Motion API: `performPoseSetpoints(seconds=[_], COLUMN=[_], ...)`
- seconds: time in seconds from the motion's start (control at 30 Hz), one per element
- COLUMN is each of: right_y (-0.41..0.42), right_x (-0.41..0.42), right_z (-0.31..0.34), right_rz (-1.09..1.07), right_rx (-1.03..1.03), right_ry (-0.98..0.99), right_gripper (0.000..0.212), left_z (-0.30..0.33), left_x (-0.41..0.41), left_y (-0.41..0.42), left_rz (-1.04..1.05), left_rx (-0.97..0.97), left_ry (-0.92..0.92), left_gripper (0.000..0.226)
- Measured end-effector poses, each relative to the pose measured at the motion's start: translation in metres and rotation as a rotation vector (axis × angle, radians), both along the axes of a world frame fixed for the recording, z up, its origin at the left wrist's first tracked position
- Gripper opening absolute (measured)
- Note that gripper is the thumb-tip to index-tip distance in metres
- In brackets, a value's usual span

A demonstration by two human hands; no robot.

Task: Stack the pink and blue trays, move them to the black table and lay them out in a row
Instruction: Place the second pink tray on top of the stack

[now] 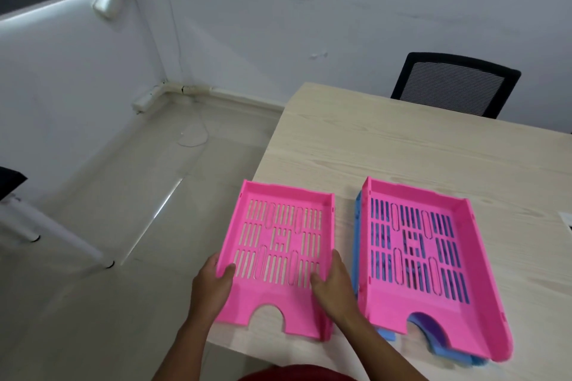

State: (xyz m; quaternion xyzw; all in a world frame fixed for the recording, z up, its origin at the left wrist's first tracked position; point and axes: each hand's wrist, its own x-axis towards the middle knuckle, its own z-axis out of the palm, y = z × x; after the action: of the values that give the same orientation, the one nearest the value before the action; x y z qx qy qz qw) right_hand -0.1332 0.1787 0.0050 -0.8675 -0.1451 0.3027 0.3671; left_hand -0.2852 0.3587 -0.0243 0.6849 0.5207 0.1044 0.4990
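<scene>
In the head view, both forearms reach up from the bottom centre of the frame to a pink tray (280, 260) lying in the lower middle, at the near left corner of the light wood table (387, 151). The left hand (212, 283) clasps the tray's left wall, thumb laid inside on the slotted floor and the other fingers (211, 260) curled around the outside of the wall. The right hand (335, 284) holds the right wall the same way, thumb on the floor and the fingers running up along the outside. The tray's left edge juts out past the table edge over the floor (102, 219). Just beside it, lower right of the frame, a second pink tray (433, 260) sits nested on a blue tray (359, 226), whose edge shows along the left side and below the front notch; a narrow strip of bare table separates the two pink trays. The table top runs off to the right of the frame. At the upper right a black mesh chair (455, 83) stands behind the far edge of the table. A pale wall (278, 9) fills the top of the frame, with a white conduit running along its base at centre left. The floor at left is glossy pale tile, with white furniture legs (62, 241) at the left edge.
</scene>
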Motion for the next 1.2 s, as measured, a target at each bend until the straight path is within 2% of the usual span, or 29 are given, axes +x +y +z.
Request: performPoseSetpoints(seconds=[0.2, 0.3, 0.4, 0.5, 0.6, 0.73, 0.9, 1.2], right_y=[-0.005, -0.007, -0.01, -0.021, -0.045, -0.091, -0.158, -0.241], right_x=[0.001, 0.003, 0.011, 0.024, 0.046, 0.083, 0.127, 0.154], right_z=[0.008, 0.02, 0.035, 0.057, 0.076, 0.089, 0.09, 0.075], right_rz=[0.031, 0.054, 0.052, 0.01, -0.044, -0.147, -0.283, -0.454], right_rx=[0.08, 0.188, 0.292, 0.398, 0.476, 0.512, 0.521, 0.474], right_ry=[-0.074, -0.142, -0.178, -0.176, -0.138, -0.151, -0.197, -0.143], right_gripper=[0.067, 0.07, 0.072, 0.072, 0.072, 0.066, 0.06, 0.051], left_z=[0.013, 0.035, 0.054, 0.07, 0.087, 0.104, 0.108, 0.083], left_x=[-0.007, -0.013, -0.013, -0.004, 0.017, 0.061, 0.115, 0.166], left_y=[0.005, 0.012, 0.015, 0.007, -0.01, -0.051, -0.111, -0.179], left_rz=[0.023, 0.025, 0.055, 0.034, -0.009, -0.076, -0.191, -0.313], left_rx=[-0.08, -0.12, -0.147, -0.178, -0.18, -0.111, -0.098, -0.099], left_ry=[-0.119, -0.225, -0.339, -0.427, -0.508, -0.577, -0.587, -0.426], left_gripper=[0.027, 0.041, 0.043, 0.044, 0.057, 0.042, 0.041, 0.042])
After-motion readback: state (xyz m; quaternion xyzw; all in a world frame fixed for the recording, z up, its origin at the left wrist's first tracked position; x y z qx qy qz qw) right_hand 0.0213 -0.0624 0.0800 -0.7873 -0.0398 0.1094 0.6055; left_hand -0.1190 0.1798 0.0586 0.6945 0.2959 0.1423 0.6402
